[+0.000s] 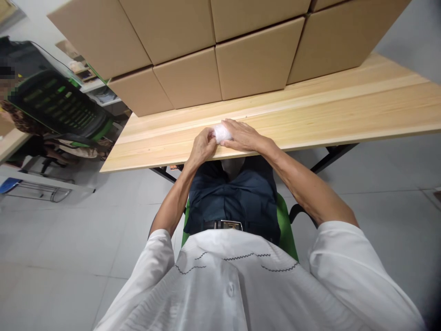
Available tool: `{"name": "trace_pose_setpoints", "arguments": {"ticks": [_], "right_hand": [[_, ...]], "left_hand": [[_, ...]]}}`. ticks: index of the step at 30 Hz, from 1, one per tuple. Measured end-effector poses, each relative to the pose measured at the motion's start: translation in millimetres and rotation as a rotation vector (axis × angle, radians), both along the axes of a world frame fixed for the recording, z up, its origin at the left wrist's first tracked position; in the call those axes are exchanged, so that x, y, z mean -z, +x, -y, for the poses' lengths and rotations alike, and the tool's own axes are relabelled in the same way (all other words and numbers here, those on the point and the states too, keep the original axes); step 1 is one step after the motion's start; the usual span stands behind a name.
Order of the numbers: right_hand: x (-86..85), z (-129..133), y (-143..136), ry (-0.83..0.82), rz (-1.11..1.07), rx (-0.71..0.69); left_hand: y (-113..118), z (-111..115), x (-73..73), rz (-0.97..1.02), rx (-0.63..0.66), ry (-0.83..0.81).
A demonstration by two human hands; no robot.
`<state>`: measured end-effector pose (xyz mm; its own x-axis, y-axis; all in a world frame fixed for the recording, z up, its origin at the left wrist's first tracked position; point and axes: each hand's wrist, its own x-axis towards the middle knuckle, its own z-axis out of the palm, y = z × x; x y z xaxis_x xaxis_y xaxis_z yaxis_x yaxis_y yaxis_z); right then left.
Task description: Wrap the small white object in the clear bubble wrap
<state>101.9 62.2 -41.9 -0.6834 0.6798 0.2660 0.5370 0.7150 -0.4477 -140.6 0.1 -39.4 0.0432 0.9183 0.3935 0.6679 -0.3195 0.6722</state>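
Observation:
Both my hands meet at the near edge of a light wooden table (310, 110). Between them is a small white bundle (221, 133), soft-looking, maybe cloth or tissue. My left hand (202, 147) pinches its left end with curled fingers. My right hand (243, 135) lies over its right side, fingers closed around it. The bundle rests on or just above the tabletop; much of it is hidden by my fingers.
Stacked brown cardboard boxes (193, 55) line the back of the table. At the far left a person sits in a black and green mesh chair (58, 105) by another desk. I sit on a green chair (285, 225) over a grey tiled floor.

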Motion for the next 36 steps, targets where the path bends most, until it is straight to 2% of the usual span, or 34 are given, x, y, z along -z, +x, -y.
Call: {"name": "trace_pose_setpoints", "arguments": {"ticks": [5,12,19,27,36], "right_hand": [[-2.9,2,0,-0.015,0.001,0.007],[2.7,-3,0,-0.025,-0.015,-0.004],[-5.9,3,-2,-0.039,0.030,0.003],[-1.0,0,-3,-0.020,0.002,0.009],[-4.3,1,-2,-0.037,0.010,0.002]], "left_hand": [[-2,7,-0.4,0.140,-0.021,0.004],[-3,10,-5.4,0.072,0.045,-0.064],[-4,7,0.7,0.163,0.028,-0.038],[-5,6,5.5,0.151,0.010,-0.013],[-5,7,4.5,0.134,0.011,-0.025]]}}
